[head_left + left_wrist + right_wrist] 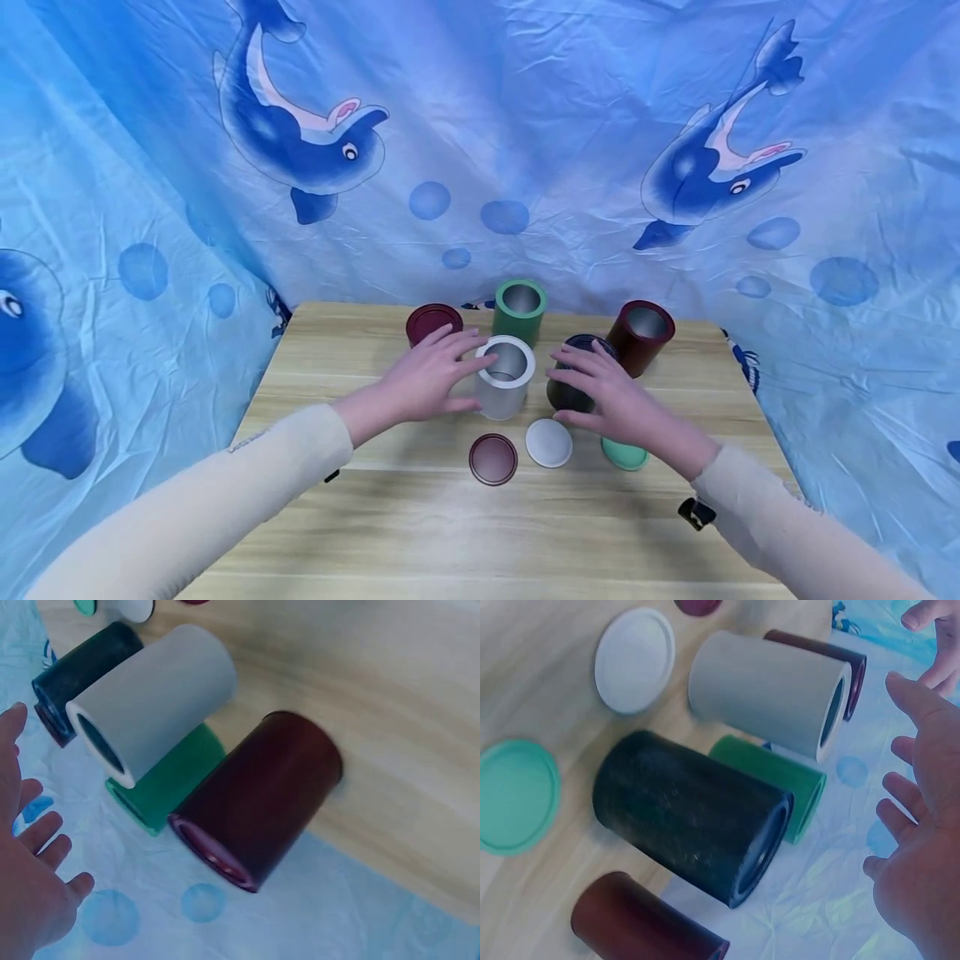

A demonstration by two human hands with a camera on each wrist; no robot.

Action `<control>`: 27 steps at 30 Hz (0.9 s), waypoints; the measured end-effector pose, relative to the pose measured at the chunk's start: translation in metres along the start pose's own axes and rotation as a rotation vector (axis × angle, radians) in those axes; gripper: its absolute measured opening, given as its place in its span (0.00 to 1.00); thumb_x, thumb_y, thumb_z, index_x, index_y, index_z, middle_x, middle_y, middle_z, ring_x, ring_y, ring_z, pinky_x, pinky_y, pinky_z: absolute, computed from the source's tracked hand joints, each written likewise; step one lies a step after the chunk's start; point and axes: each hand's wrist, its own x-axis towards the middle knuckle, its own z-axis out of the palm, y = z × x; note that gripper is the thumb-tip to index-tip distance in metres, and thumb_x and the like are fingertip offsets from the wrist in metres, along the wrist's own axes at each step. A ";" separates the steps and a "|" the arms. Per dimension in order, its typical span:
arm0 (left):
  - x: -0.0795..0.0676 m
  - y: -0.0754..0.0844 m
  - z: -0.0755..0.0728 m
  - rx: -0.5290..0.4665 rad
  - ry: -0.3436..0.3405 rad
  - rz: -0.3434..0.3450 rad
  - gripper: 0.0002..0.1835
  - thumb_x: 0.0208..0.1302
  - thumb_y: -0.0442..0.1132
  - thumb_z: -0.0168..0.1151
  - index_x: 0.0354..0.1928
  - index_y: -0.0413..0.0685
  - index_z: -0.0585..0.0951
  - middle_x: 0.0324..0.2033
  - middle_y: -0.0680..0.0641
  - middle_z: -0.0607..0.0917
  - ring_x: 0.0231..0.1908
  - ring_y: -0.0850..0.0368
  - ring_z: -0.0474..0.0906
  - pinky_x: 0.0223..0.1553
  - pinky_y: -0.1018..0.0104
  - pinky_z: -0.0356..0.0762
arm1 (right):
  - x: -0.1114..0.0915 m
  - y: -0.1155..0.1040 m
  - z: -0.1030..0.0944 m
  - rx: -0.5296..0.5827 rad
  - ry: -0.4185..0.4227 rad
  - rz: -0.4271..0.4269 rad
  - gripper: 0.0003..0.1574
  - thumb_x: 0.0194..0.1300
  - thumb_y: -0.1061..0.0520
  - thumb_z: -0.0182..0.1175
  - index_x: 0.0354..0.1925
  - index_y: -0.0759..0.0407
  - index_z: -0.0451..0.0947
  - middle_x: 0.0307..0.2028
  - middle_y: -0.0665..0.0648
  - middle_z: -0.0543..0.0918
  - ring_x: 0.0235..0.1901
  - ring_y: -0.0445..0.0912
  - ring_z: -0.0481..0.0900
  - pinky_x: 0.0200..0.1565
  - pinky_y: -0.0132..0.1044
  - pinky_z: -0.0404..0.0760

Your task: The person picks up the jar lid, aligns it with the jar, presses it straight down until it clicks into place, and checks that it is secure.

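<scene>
My left hand (pixel 427 379) hovers with fingers spread beside a white canister (pixel 501 406), its fingertips overlapping the open rim in the head view. The left wrist view shows that hand apart from the canisters. Over a black canister (pixel 690 817), which has a closed top, my right hand (pixel 618 396) reaches with loosely extended fingers, hiding part of it in the head view. Neither hand holds anything. Behind the white canister stands an open green canister (pixel 515 332). A dark red canister (pixel 259 802) with its lid on is near my left fingers; another, open dark red canister (pixel 636 357) stands far right.
Three loose lids lie on the wooden table (pixel 420 533) in front of the canisters: a dark red lid (pixel 492 459), a white lid (pixel 549 443) and a green lid (pixel 625 455), the last just below my right wrist. A blue dolphin-print curtain (pixel 480 125) surrounds the table's back and sides.
</scene>
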 end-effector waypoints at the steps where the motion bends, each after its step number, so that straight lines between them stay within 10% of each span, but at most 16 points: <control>1: -0.005 0.000 0.002 -0.005 0.007 -0.005 0.39 0.64 0.64 0.75 0.72 0.53 0.81 0.72 0.40 0.78 0.74 0.40 0.71 0.77 0.38 0.63 | -0.001 -0.002 0.002 0.008 -0.005 0.001 0.39 0.58 0.49 0.82 0.65 0.59 0.83 0.72 0.65 0.77 0.75 0.62 0.70 0.75 0.73 0.57; 27: -0.069 0.024 0.084 -0.204 0.010 -0.125 0.48 0.54 0.66 0.80 0.73 0.50 0.79 0.70 0.40 0.78 0.72 0.42 0.73 0.73 0.35 0.68 | -0.038 -0.018 0.071 0.069 0.075 -0.029 0.44 0.55 0.49 0.84 0.66 0.60 0.82 0.70 0.65 0.79 0.71 0.61 0.75 0.70 0.73 0.66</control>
